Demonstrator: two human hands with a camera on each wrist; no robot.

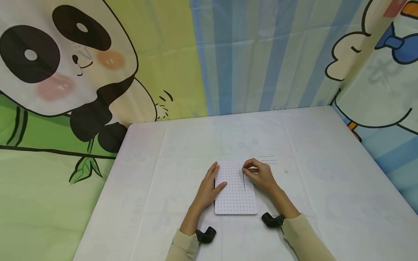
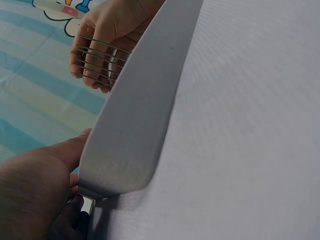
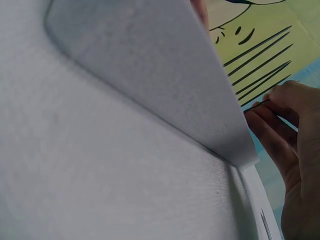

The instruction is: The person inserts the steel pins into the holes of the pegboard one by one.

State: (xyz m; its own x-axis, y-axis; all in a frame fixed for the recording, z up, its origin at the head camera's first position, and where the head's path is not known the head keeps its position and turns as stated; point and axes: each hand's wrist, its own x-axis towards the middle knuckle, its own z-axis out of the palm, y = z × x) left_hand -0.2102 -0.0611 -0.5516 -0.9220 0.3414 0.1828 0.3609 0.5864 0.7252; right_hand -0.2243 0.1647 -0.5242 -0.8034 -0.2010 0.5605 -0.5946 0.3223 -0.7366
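The pegboard (image 1: 236,195) looks like matt white plastic, smooth, its face dotted with small holes. The pins (image 2: 97,62) standing in it are thin, bare metal with a dull grey sheen; the loose rods (image 1: 267,160) lying just beside the pegboard look the same. Under the pegboard, the tablecloth (image 1: 326,174) is pale cloth with a fine weave, matt and creased. Behind the pegboard, the backdrop (image 1: 163,54) is printed fabric, faintly glossy, with fold lines.

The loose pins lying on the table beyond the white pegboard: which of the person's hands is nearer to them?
Right. The right hand sits at the board's far right corner, just beside the loose pins. The left hand rests on the pegboard at its left edge, farther away.
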